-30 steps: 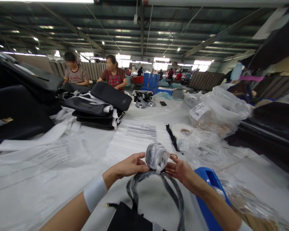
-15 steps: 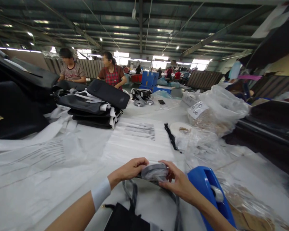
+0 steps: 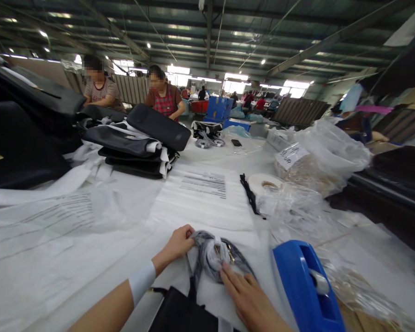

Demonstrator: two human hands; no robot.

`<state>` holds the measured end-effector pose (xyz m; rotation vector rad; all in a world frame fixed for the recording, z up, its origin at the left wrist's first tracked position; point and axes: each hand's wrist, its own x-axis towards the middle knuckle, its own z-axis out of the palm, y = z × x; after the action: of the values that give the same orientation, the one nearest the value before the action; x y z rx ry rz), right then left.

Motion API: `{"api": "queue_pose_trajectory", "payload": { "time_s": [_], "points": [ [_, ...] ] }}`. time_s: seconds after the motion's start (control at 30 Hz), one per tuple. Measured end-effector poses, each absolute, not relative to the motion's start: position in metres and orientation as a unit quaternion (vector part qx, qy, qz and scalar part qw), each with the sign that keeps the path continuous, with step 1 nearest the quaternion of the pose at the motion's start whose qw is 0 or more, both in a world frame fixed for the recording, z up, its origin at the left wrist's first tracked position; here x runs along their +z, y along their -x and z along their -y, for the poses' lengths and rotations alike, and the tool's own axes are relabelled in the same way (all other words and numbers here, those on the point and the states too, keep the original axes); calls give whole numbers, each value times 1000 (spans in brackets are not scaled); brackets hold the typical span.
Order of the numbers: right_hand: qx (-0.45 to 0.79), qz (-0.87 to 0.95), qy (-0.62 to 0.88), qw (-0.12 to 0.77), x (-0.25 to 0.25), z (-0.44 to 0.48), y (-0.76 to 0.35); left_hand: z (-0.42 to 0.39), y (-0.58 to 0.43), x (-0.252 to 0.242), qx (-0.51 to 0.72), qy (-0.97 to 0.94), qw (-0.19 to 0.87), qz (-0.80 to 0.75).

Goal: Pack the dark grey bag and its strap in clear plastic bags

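Observation:
A coiled strap bundle point(image 3: 217, 253) in clear and grey wrapping, with gold-coloured metal fittings, lies at the front middle of the table. My left hand point(image 3: 182, 240) pinches the grey wrapped strap at the bundle's upper left edge. Fingers stretched out, my right hand point(image 3: 244, 293) rests its tips on the lower right of the coil. Below, a black bag point(image 3: 188, 311) is partly cut off by the frame's bottom edge, and a grey wrapped strap runs up from it between my hands.
A blue tape dispenser point(image 3: 290, 272) stands right of my right hand. Beyond are a white roll point(image 3: 259, 180), a black strap, and plastic bags point(image 3: 332, 152). Black bags point(image 3: 138, 143) are stacked at back left. Two people point(image 3: 164, 99) are across the table.
The coil has been lowered and turned to show its round face and metal fittings. My right hand has let go of its edge and spread flat on it; my left has shifted left.

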<state>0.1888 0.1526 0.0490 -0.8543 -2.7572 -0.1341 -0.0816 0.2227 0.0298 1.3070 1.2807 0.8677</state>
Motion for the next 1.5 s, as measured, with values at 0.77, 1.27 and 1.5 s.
{"api": "queue_pose_trajectory", "payload": {
  "time_s": [0.77,1.27,1.5],
  "points": [
    [66,834,548,7,55,-278,-142,-149,65,7,227,-502,658,-514],
    [165,795,561,158,92,-211,-170,-88,140,54,299,-585,414,-631],
    [177,733,620,217,24,-49,-265,16,142,9,364,-493,552,-566]
  ]
}}
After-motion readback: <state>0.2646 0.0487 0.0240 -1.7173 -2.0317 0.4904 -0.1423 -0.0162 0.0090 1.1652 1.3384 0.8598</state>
